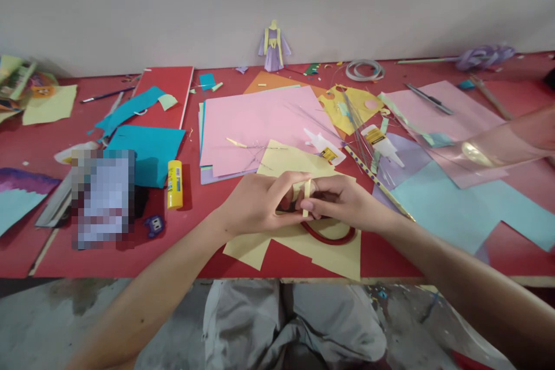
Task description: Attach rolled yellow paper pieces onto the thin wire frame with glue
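My left hand and my right hand meet over a pale yellow sheet near the front edge of the red table. Between their fingertips stands a thin pale yellow paper strip, pinched from both sides. A dark red scissors handle lies on the yellow sheet just below my right hand. My knees in grey trousers show under the table edge.
A yellow glue stick stands left of my hands. A pink sheet, two small glue bottles, thin wires, blue papers, a light blue sheet and a paper doll lie around. Another person's arm reaches in at right.
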Tool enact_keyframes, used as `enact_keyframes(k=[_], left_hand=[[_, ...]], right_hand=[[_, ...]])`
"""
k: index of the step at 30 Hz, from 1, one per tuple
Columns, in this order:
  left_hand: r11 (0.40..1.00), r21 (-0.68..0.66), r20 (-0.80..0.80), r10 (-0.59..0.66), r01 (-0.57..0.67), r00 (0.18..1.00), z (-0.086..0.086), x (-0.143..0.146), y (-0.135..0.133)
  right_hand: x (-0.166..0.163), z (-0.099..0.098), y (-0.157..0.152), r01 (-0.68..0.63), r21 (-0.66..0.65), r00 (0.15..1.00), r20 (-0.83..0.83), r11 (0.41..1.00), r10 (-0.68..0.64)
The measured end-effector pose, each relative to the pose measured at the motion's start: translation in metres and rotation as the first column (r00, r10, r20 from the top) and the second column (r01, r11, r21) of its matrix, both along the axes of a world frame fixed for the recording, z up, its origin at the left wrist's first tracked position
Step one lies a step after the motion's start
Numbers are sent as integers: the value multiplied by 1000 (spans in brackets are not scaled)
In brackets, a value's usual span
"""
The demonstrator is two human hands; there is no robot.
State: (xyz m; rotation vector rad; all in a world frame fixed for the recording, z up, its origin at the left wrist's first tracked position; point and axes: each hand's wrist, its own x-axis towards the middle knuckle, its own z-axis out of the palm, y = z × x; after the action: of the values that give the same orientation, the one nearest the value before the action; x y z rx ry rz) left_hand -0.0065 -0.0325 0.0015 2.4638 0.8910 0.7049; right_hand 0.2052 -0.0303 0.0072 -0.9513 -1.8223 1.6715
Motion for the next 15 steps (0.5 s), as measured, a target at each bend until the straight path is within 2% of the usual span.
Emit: enact_keyframes(k=[9,15], left_hand=[[999,33,6,22,-22,1000,0,-1,0],[1000,0,-51,15,-15,999,1,-1,1]], right_hand=[[0,-3,0,-3,9,999,42,1000,3],[1,-1,0,-2,-10,999,46,1000,2]])
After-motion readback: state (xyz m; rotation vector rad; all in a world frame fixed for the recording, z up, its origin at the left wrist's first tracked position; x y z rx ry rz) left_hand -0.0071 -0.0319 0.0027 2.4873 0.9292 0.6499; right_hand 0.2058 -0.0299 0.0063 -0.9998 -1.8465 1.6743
